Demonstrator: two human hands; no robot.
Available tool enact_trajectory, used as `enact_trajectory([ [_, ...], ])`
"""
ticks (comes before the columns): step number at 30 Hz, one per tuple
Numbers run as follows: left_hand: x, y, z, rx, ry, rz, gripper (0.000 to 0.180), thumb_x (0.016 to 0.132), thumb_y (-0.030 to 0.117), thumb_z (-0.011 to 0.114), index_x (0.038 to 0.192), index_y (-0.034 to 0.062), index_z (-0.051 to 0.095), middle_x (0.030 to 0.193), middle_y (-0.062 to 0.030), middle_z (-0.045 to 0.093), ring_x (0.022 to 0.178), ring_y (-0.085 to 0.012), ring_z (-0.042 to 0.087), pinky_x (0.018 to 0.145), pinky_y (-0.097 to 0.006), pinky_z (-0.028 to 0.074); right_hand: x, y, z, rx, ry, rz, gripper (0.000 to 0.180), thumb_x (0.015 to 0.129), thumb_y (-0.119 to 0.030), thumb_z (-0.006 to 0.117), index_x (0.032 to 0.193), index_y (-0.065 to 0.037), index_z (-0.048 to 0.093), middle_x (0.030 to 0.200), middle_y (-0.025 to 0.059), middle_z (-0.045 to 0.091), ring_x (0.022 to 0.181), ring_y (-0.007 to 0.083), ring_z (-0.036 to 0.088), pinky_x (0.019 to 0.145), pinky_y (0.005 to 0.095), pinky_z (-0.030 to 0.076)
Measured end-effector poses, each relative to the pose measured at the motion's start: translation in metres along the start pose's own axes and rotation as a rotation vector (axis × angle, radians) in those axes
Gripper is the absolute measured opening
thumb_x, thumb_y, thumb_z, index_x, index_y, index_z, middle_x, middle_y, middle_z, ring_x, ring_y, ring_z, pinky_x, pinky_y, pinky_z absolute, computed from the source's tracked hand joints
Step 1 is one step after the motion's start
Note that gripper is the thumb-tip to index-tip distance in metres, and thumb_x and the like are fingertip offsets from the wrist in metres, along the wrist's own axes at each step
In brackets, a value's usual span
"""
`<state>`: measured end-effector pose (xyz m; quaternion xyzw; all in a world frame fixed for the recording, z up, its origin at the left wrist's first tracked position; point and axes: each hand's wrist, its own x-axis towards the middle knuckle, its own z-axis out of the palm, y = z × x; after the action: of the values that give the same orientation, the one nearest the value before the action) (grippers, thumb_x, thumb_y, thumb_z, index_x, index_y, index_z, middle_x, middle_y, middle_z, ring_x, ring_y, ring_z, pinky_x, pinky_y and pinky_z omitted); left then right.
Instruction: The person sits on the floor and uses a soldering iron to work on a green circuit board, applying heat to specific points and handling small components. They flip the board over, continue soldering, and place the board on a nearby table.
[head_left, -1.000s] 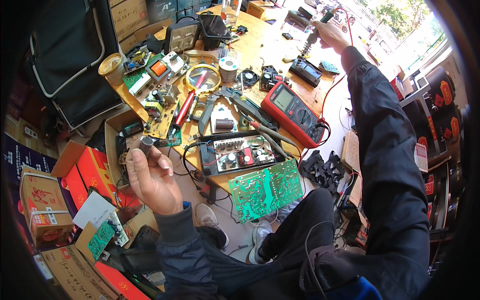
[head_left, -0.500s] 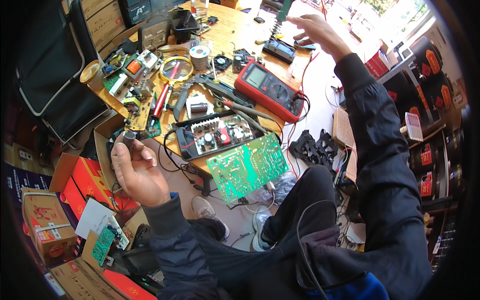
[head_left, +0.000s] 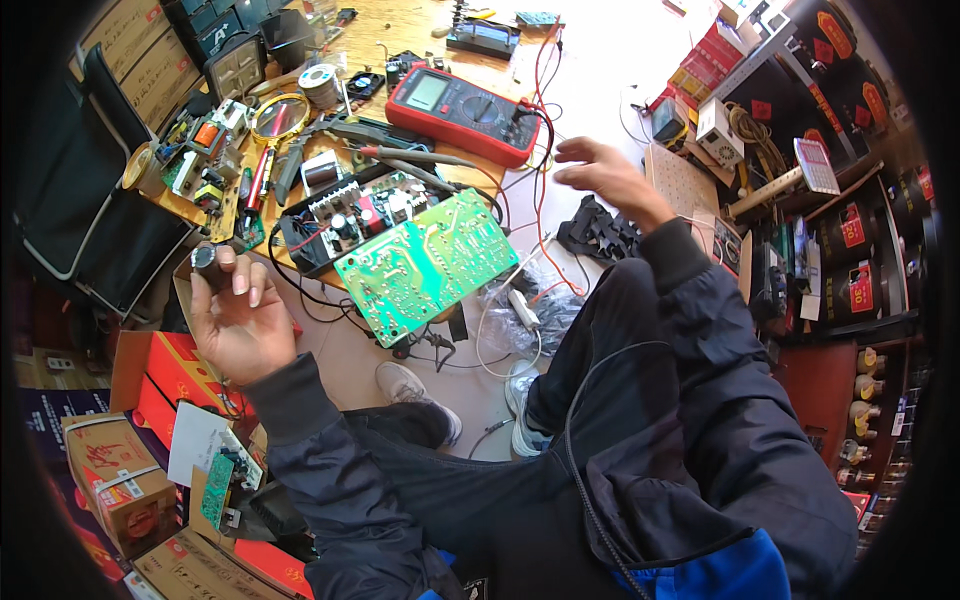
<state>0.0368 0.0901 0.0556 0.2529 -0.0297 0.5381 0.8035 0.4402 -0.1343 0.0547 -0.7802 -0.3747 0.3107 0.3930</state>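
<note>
My left hand [head_left: 238, 325] is raised palm up beside the near left table edge, its fingers curled around a short dark cylindrical capacitor [head_left: 205, 259]. My right hand [head_left: 612, 182] hangs in the air to the right of the red multimeter [head_left: 462, 112], fingers apart and nothing in them. Red and black test leads [head_left: 541, 185] run down from the meter near that hand. Between my hands, a green circuit board [head_left: 428, 265] leans solder side up against an opened black case [head_left: 300, 245] with electronic parts inside.
Behind the case lie a soldering iron [head_left: 410, 154], a magnifying glass [head_left: 281, 118], a solder spool [head_left: 320, 85] and loose circuit boards [head_left: 205, 150]. Cartons [head_left: 118, 475] stand at lower left. A power strip [head_left: 523, 309] and cables lie on the floor near my shoes [head_left: 421, 402].
My right hand has come down and nearer, from the far side of the table to beside the multimeter. The view has shifted; my left hand keeps its hold on the capacitor.
</note>
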Motion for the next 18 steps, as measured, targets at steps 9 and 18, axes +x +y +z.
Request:
enact_trajectory([
  [9, -0.005, -0.006, 0.034, -0.284, -0.309, -0.177, 0.037, 0.096, 0.01, 0.063, 0.126, -0.0096, 0.054, 0.097, -0.0124, 0.051, 0.072, -0.0146, 0.05, 0.06, -0.026, 0.047, 0.024, 0.042, 0.046, 0.198, -0.074, -0.013, 0.036, 0.105, -0.033, 0.054, 0.107, -0.001, 0.072, 0.103, 0.0095, 0.075, 0.101, 0.0182, 0.069, 0.095, 0.0332, 0.051],
  [18, -0.078, -0.073, 0.129, 0.378, -0.447, -0.8, 0.039, 0.092, 0.018, 0.064, 0.124, -0.0043, 0.062, 0.095, -0.0112, 0.065, 0.077, -0.0146, 0.065, 0.068, -0.028, 0.053, -0.048, -0.04, -0.042, 0.538, 0.059, -0.066, 0.037, 0.108, -0.029, 0.045, 0.119, 0.004, 0.058, 0.085, 0.0061, 0.064, 0.082, 0.02, 0.068, 0.084, 0.0381, 0.058],
])
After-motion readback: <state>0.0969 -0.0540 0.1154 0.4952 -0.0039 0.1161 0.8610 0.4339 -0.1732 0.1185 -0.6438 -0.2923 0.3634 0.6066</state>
